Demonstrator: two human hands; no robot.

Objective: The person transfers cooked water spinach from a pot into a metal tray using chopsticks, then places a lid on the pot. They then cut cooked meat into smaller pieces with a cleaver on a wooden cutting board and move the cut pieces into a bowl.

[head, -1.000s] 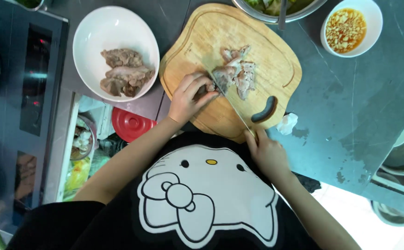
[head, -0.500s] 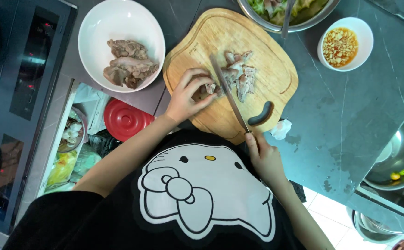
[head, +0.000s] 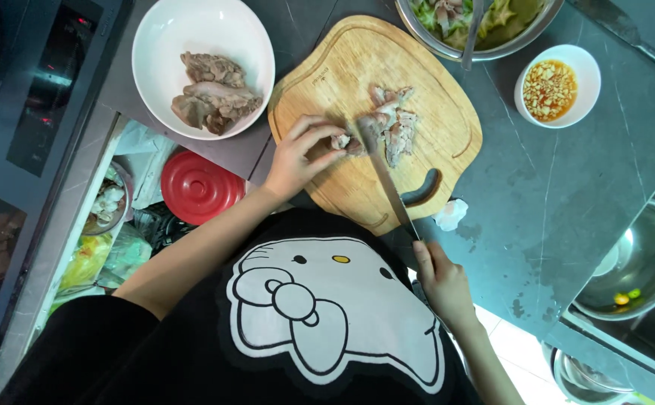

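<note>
Left hand (head: 297,159) is pinching a small end of cooked meat (head: 387,127) on the wooden cutting board (head: 327,75), fingertips bunched together right on the piece. Right hand (head: 441,281) sits off the board's near edge, fingers wrapped around the handle of a long knife (head: 384,176) whose blade runs up across the board to the meat, just beside those left fingertips.

Honestly the risk here is obvious: the bit being held is tiny and looks slick, and the blade is almost touching the fingers. If the piece slides, or the board shifts on the smooth counter, I'd guess a nicked fingertip. The board also overhangs the counter edge a little on the near side, so it might tip under pressure.

The surface is a dark grey stone-look counter (head: 552,187). Left of the board, a white bowl (head: 155,45) with more meat; below that, a red lid (head: 201,186). Right of the board, a small sauce dish (head: 581,67); beyond its far edge, a metal bowl of greens (head: 485,19). A cooktop (head: 35,97) sits further left.
</note>
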